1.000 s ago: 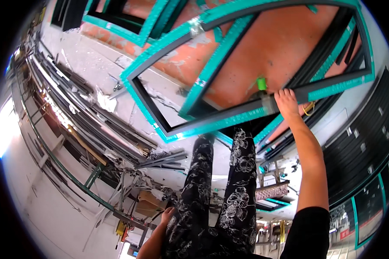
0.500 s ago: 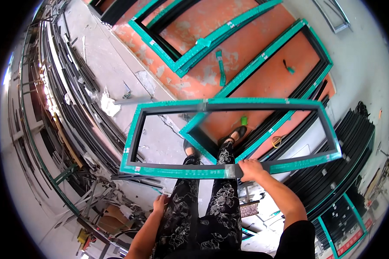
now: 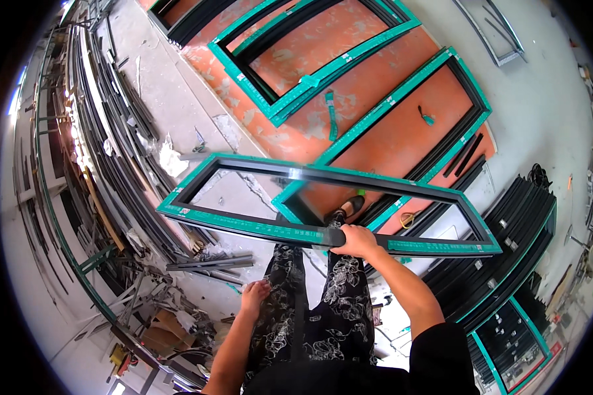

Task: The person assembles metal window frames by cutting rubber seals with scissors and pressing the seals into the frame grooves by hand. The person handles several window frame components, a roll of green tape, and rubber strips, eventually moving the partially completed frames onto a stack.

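Note:
My right hand (image 3: 356,241) grips the near rail of a long rectangular frame (image 3: 244,225), black metal wrapped in teal film, held level at waist height in front of my patterned trousers. The frame spans from left to right across the view. My left hand (image 3: 254,294) hangs by my left thigh, fingers loosely curled, holding nothing. One shoe (image 3: 351,206) shows below the frame on the orange floor sheet.
Several more teal-wrapped frames (image 3: 323,79) lie on the orange sheet (image 3: 375,85) ahead. Long metal profiles are stacked along the left (image 3: 105,131). Black profiles are piled at the right (image 3: 514,243). Offcuts and cardboard litter the floor at lower left (image 3: 171,322).
The frame has come down from overhead to waist level and now lies flat. My view has tilted down to the floor. The right hand stays on the rail.

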